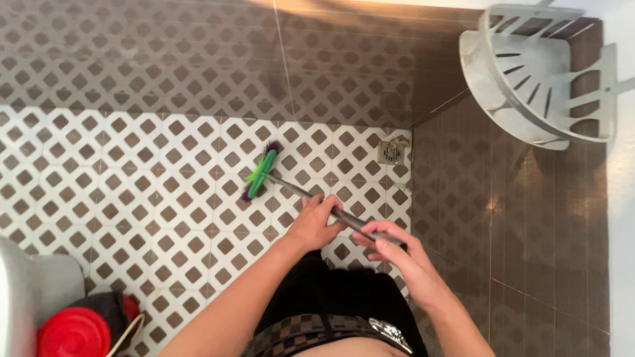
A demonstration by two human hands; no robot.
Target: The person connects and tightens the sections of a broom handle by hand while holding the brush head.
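Both hands, left hand [314, 225] and right hand [397, 254], have fingers curled tight around a metal brush handle [311, 196], its green-purple brush head [260, 172] on the patterned floor [132, 185] near a drain [392, 151].

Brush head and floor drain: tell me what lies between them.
Only bare patterned floor tile lies between the brush head and the floor drain in the head view.

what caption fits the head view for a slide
Both hands, left and right, grip a green-headed floor brush on patterned tiles.
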